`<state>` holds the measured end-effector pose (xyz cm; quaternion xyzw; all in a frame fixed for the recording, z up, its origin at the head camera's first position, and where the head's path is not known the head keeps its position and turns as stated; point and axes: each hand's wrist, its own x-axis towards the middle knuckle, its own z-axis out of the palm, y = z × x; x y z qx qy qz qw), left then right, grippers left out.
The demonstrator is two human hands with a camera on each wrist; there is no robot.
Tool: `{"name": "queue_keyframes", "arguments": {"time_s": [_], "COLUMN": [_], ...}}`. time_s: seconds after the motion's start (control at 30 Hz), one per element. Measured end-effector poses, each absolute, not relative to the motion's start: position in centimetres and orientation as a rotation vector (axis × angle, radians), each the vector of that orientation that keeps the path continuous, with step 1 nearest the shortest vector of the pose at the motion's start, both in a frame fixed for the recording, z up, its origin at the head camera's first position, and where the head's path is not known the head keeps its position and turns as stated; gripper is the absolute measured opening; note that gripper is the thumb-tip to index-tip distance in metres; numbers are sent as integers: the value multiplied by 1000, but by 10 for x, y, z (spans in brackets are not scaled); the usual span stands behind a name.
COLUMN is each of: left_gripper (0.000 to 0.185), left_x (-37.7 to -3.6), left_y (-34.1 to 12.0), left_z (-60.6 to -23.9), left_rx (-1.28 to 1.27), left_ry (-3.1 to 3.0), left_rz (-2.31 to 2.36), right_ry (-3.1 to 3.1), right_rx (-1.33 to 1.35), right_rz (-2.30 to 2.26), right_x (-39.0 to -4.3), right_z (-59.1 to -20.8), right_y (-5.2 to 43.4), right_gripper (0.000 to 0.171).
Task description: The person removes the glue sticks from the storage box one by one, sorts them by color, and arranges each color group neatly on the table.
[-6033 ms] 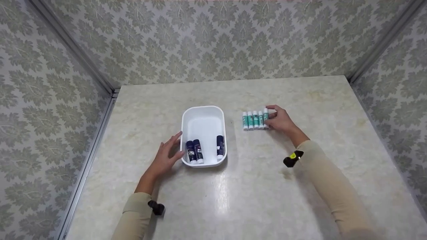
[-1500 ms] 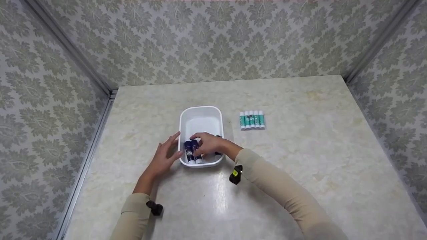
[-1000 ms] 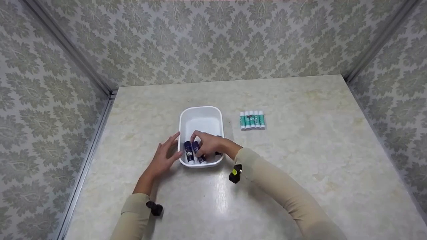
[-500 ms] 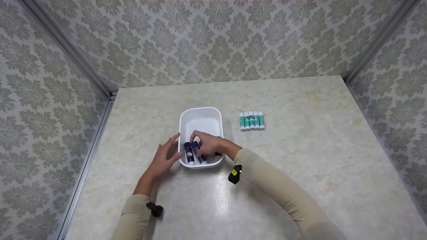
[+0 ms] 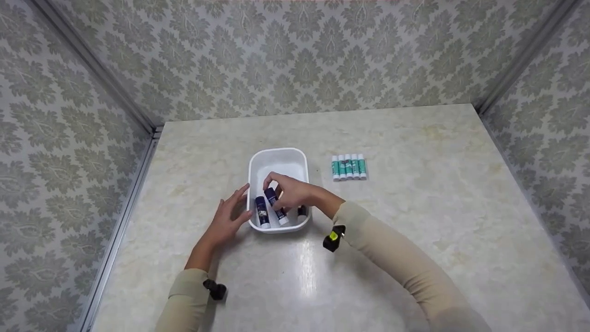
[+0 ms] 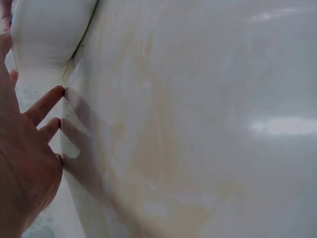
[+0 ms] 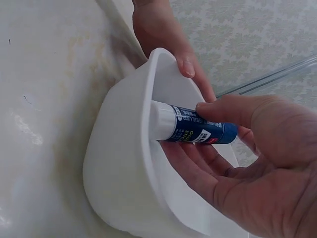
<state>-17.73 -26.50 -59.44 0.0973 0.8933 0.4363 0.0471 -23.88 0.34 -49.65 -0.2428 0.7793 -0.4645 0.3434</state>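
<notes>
- Lifted since half a second ago, one blue glue stick (image 5: 276, 205) now tilts up, pinched in the right hand (image 5: 291, 192) above the white tray (image 5: 278, 156).
- Left hand (image 5: 229, 216), fingers relaxed, steadies the tray's side.
- Two blue sticks (image 5: 262, 213) remain inside.
- Farther off, five green sticks (image 5: 349, 167) lie in a row on the counter (image 5: 415, 207).
</notes>
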Motion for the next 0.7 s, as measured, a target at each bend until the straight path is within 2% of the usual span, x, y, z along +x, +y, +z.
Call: {"name": "queue_keyframes", "arguments": {"time_s": [0.7], "left_gripper": [80], "left_x": [-176], "left_y": [-264], "left_z": [-594], "left_rx": [272], "left_ry": [2706], "left_rz": [1304], "right_ry": [2123], "right_rx": [-536], "right_rz": [-1242], "right_x": [-252], "right_z": [-472], "right_y": [83], "right_gripper": [53]}}
